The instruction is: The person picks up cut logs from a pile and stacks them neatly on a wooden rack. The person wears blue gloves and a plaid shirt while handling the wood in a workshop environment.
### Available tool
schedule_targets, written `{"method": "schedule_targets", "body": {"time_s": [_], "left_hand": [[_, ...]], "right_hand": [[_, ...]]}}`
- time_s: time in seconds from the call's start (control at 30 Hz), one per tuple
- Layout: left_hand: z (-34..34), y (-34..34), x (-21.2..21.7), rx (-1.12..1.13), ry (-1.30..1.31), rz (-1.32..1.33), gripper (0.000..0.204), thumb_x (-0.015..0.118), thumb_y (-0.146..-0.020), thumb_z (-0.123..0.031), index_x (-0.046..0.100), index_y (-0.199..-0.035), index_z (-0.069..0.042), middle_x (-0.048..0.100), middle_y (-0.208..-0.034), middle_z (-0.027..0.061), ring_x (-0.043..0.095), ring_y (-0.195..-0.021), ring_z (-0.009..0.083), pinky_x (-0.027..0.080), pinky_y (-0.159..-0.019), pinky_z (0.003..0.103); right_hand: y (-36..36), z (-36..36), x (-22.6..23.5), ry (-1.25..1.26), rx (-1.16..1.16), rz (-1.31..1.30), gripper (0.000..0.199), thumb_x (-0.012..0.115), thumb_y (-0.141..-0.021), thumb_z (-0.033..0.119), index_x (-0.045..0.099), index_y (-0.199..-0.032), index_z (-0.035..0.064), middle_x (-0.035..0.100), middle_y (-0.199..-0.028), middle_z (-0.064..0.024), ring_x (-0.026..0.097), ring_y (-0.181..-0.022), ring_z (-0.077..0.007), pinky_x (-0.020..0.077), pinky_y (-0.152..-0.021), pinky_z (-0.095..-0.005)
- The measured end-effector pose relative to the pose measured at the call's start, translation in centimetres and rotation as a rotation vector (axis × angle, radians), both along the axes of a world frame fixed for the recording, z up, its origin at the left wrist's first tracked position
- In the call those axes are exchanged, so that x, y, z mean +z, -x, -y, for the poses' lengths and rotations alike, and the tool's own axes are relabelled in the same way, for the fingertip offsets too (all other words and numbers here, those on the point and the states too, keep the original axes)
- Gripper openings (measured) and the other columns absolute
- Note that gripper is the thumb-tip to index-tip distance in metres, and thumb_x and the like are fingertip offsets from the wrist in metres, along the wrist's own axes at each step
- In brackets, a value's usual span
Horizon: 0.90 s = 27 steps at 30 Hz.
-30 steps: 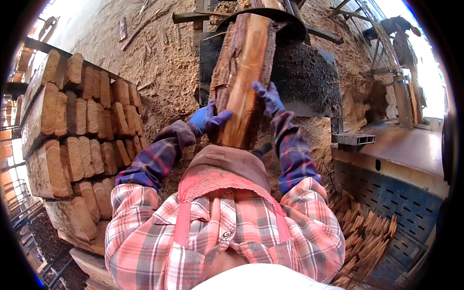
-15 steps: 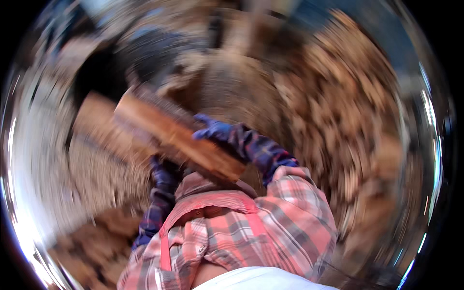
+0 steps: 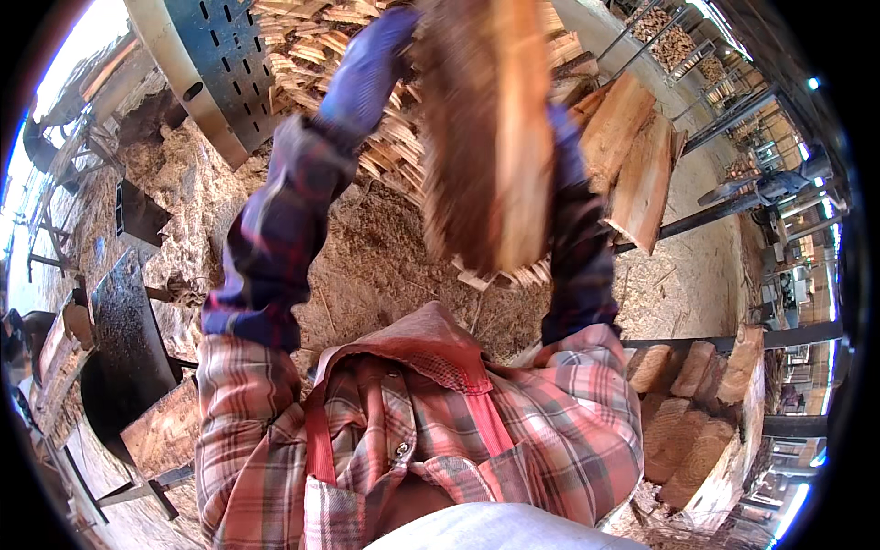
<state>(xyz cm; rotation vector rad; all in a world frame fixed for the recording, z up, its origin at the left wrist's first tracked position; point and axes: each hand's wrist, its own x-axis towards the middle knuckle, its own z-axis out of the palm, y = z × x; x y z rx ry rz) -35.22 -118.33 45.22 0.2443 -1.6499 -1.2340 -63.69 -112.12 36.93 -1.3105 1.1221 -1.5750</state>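
Note:
A split log [image 3: 477, 137] with dark bark on one side and pale orange wood on the other is lifted up in front of me, blurred by motion. My left hand [image 3: 367, 78], in a blue glove, grips its left side near the far end; the fingertips are out of sight behind the bark. On the opposite side, my right hand [image 3: 566, 142] holds the same log, mostly covered by it. Beyond the log lies a large heap of stacked split wood [image 3: 312, 55]. Two broad slabs [image 3: 642, 179] rest just right of my right hand.
Sawdust covers the floor [image 3: 367, 275]. A blue slotted metal frame [image 3: 215, 64] stands at the far left, and a dark metal trough [image 3: 128, 321] at the left. Cut logs [image 3: 697, 449] are stacked at my near right, beside a metal bar [image 3: 779, 337].
My body has turned, bringing the wood heap in front of me. The log, aslant and low before, is now raised, farther out and nearly upright in the view, with both hands on it.

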Motion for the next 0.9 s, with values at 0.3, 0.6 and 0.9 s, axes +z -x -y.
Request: {"method": "schedule_targets", "body": {"time_s": [0.3, 0.6, 0.9], "left_hand": [[-3.6, -13.2, -17.3, 0.131, -0.498, 0.315, 0.045, 0.064, -0.086, -0.024, 0.052, -0.119, 0.003, 0.059, -0.113, 0.0104, 0.056, -0.102, 0.0156, 0.046, -0.087, 0.028], [-10.9, -37.7, -20.3, 0.803, -0.582, 0.012, 0.035, 0.063, -0.086, -0.024, 0.060, -0.108, 0.003, 0.064, -0.100, 0.0095, 0.057, -0.093, 0.0146, 0.045, -0.084, 0.029], [-16.0, -49.8, -26.6, 1.091, -0.952, -0.125, 0.040, 0.060, -0.087, -0.029, 0.059, -0.110, 0.003, 0.063, -0.100, 0.0036, 0.054, -0.095, 0.0104, 0.043, -0.086, 0.027]], "right_hand": [[7.8, 6.3, 2.6, 0.395, -1.027, -0.709, 0.054, 0.065, -0.083, 0.037, 0.053, -0.121, 0.0004, 0.058, -0.109, -0.0141, 0.054, -0.094, -0.0205, 0.0463, -0.083, -0.0325], [-50.3, 11.3, -0.7, 0.623, 0.517, -0.456, 0.040, 0.066, -0.081, 0.009, 0.054, -0.117, -0.0016, 0.052, -0.123, -0.0154, 0.054, -0.110, -0.0226, 0.0471, -0.086, -0.0309], [-79.4, 28.0, -7.5, 0.391, 0.752, -0.783, 0.060, 0.070, -0.079, 0.034, 0.050, -0.121, -0.0049, 0.051, -0.125, -0.0187, 0.049, -0.116, -0.0269, 0.0375, -0.099, -0.0336]]}}
